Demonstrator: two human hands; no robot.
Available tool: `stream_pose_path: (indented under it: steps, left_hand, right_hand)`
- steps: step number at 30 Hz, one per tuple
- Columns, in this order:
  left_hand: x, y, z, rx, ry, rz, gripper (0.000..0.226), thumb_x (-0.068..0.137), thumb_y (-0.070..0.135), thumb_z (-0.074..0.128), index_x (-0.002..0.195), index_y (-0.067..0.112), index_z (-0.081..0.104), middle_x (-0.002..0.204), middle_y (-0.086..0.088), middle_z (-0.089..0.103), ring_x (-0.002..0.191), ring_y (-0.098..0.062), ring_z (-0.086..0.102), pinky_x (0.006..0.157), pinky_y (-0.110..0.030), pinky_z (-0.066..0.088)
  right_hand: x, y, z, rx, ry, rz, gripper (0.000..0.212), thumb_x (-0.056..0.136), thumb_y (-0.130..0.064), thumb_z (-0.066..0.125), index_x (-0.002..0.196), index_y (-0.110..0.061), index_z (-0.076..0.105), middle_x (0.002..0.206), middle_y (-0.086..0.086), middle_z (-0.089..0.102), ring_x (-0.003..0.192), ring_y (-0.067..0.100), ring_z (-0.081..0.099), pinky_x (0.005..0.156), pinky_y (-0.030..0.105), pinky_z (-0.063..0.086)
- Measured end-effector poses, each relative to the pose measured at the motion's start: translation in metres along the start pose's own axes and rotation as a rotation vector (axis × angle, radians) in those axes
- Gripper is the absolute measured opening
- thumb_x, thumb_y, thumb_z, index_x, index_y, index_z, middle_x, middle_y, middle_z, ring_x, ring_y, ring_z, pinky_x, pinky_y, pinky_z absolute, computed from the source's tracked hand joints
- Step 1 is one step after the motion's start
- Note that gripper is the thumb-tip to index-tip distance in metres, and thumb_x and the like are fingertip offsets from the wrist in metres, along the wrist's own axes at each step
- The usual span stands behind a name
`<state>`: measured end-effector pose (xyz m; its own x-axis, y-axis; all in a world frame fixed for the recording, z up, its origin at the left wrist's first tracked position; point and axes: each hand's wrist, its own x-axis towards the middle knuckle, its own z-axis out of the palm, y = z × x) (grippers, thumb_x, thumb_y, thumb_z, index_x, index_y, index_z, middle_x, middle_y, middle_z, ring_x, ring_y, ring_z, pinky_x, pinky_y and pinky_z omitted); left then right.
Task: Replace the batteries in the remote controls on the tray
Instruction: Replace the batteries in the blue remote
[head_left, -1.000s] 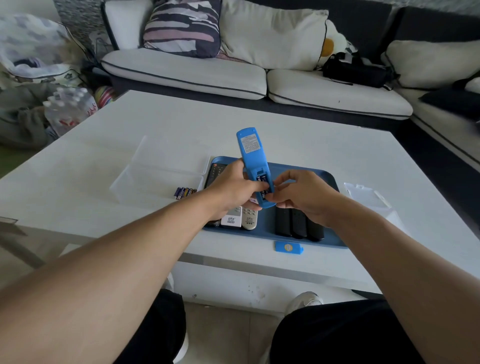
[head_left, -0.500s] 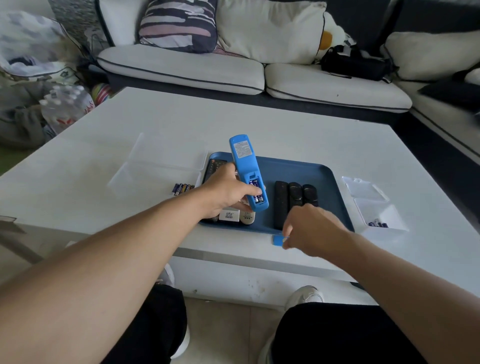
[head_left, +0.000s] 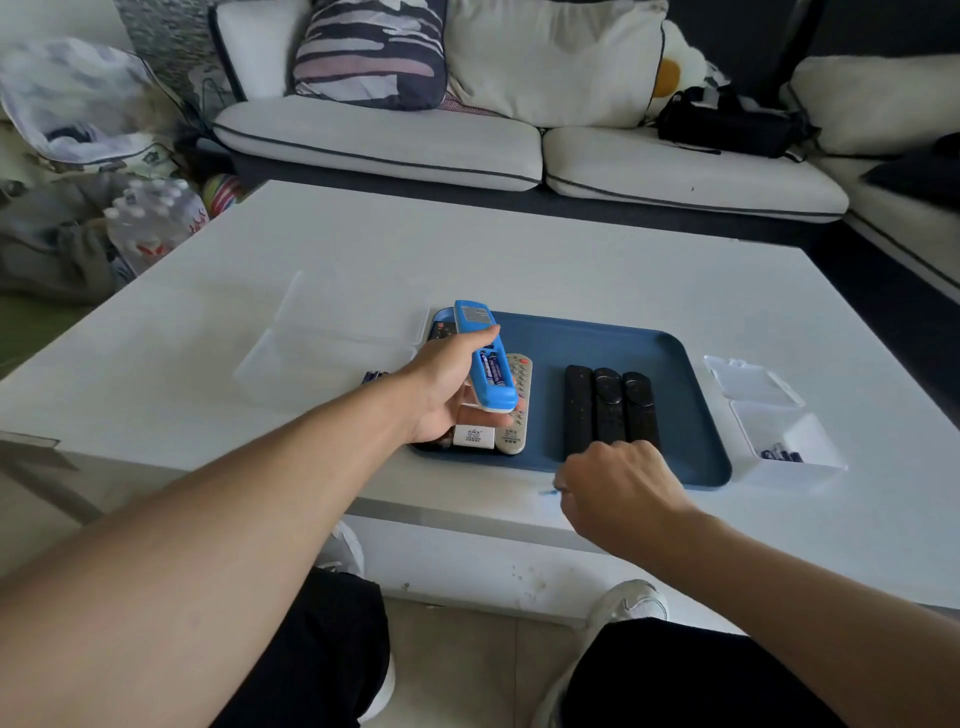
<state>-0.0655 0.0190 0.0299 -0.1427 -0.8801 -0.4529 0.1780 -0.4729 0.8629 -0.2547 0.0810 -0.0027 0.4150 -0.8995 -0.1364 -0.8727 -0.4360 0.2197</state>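
A blue remote control (head_left: 485, 358) lies back-up in a person's left hand (head_left: 448, 392), held above the left end of a blue tray (head_left: 691, 415) on a white table (head_left: 519, 260). Its battery bay is uncovered, with two blue batteries (head_left: 492, 368) seated side by side inside. The left hand grasps the remote from below, thumb laid along its upper edge. Beneath that hand, on the tray, lie a grey remote (head_left: 518, 402) with coloured buttons and a white remote (head_left: 472, 435), only partly visible. Three black remotes (head_left: 610, 408) lie side by side, touching, at the tray's centre. The right hand (head_left: 618, 491) is at the table's near edge, just in front of the tray, fingers curled downward over a small blue object (head_left: 546, 492); whether it is gripping the object cannot be told. A clear plastic box (head_left: 332, 353) sits just left of the tray, with loose batteries (head_left: 375, 376) beside it. A second clear box (head_left: 784, 441), lid open, sits to the right of the tray with dark items inside. A white sofa (head_left: 519, 140) with cushions stands beyond the table.
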Motion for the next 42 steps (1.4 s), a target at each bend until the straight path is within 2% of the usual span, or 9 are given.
stream_pose_path:
  steps: [6, 9, 12, 15, 17, 20, 26, 32, 42]
  left_hand:
    - [0.000, 0.002, -0.002, 0.017, -0.012, -0.006, 0.048, 0.100, 0.047, 0.052, 0.129, 0.009, 0.063, 0.087, -0.007, 0.070, 0.068, -0.026, 0.070, 0.056, -0.041, 0.061]
    - [-0.001, 0.002, 0.001, 0.055, -0.029, 0.023, 0.036, 0.102, 0.045, 0.050, 0.106, 0.015, 0.068, 0.075, -0.002, 0.072, 0.079, -0.027, 0.066, 0.063, -0.044, 0.060]
    - [-0.001, 0.001, 0.003, 0.062, -0.022, 0.034, 0.032, 0.103, 0.043, 0.049, 0.095, 0.018, 0.068, 0.071, 0.000, 0.072, 0.076, -0.025, 0.068, 0.069, -0.048, 0.059]
    - [-0.002, 0.001, 0.005, 0.083, -0.032, 0.034, 0.033, 0.102, 0.046, 0.050, 0.106, 0.018, 0.068, 0.085, -0.004, 0.071, 0.071, -0.022, 0.070, 0.066, -0.047, 0.060]
    - [-0.002, 0.001, 0.006, 0.101, -0.044, 0.038, 0.036, 0.102, 0.048, 0.049, 0.113, 0.020, 0.068, 0.097, -0.008, 0.068, 0.074, -0.022, 0.070, 0.063, -0.044, 0.060]
    - [-0.004, 0.001, 0.005, 0.099, -0.088, 0.032, 0.043, 0.101, 0.055, 0.046, 0.118, 0.023, 0.069, 0.103, -0.008, 0.070, 0.082, -0.024, 0.072, 0.063, -0.044, 0.059]
    - [-0.005, 0.001, 0.001, 0.080, -0.175, 0.042, 0.042, 0.100, 0.057, 0.046, 0.120, 0.027, 0.069, 0.109, -0.006, 0.070, 0.089, -0.031, 0.074, 0.069, -0.051, 0.059]
    - [-0.007, 0.000, 0.002, 0.105, -0.235, 0.040, 0.043, 0.097, 0.053, 0.054, 0.124, 0.021, 0.065, 0.111, -0.018, 0.065, 0.095, -0.037, 0.071, 0.078, -0.057, 0.058]
    - [-0.008, 0.003, 0.001, 0.008, -0.231, 0.004, 0.038, 0.103, 0.047, 0.047, 0.122, 0.019, 0.066, 0.106, -0.012, 0.069, 0.090, -0.035, 0.072, 0.064, -0.045, 0.060]
  right_hand:
    - [0.006, 0.025, -0.046, 0.973, -0.018, 0.091, 0.031, 0.096, -0.014, 0.051, 0.101, -0.032, 0.076, 0.076, -0.004, 0.075, 0.066, 0.011, 0.072, 0.069, 0.027, 0.060]
    - [0.014, 0.036, -0.059, 1.160, 0.133, 0.102, 0.018, 0.096, -0.021, 0.061, 0.095, -0.029, 0.077, 0.080, -0.003, 0.076, 0.072, 0.013, 0.073, 0.076, 0.032, 0.060]
    - [0.024, 0.036, -0.062, 1.243, 0.329, 0.134, 0.004, 0.089, -0.017, 0.074, 0.088, -0.019, 0.071, 0.077, -0.004, 0.075, 0.061, 0.008, 0.065, 0.066, 0.022, 0.054]
    - [0.034, 0.031, -0.063, 1.419, 0.352, 0.132, 0.028, 0.087, -0.014, 0.077, 0.107, -0.016, 0.057, 0.078, 0.002, 0.070, 0.059, 0.011, 0.064, 0.057, 0.018, 0.048]
    - [0.039, 0.027, -0.064, 1.422, 0.348, 0.079, 0.037, 0.088, -0.010, 0.075, 0.118, -0.018, 0.056, 0.079, -0.001, 0.067, 0.061, 0.012, 0.067, 0.058, 0.020, 0.050]
    - [0.045, 0.023, -0.062, 1.285, 0.331, 0.021, 0.030, 0.086, -0.011, 0.076, 0.111, -0.024, 0.064, 0.080, -0.005, 0.066, 0.066, 0.019, 0.071, 0.070, 0.038, 0.059]
    - [0.051, 0.026, -0.056, 1.156, 0.300, 0.032, 0.030, 0.080, -0.025, 0.084, 0.102, -0.037, 0.067, 0.084, -0.005, 0.065, 0.065, 0.004, 0.054, 0.063, 0.018, 0.045]
    - [0.053, 0.031, -0.048, 1.207, 0.260, 0.077, 0.034, 0.076, -0.031, 0.086, 0.107, -0.035, 0.071, 0.078, -0.005, 0.057, 0.059, 0.007, 0.050, 0.063, 0.025, 0.044]
    - [0.048, 0.035, -0.051, 1.503, 0.259, -0.037, 0.031, 0.079, -0.014, 0.083, 0.106, -0.020, 0.069, 0.083, 0.000, 0.071, 0.067, 0.016, 0.053, 0.060, 0.027, 0.046]
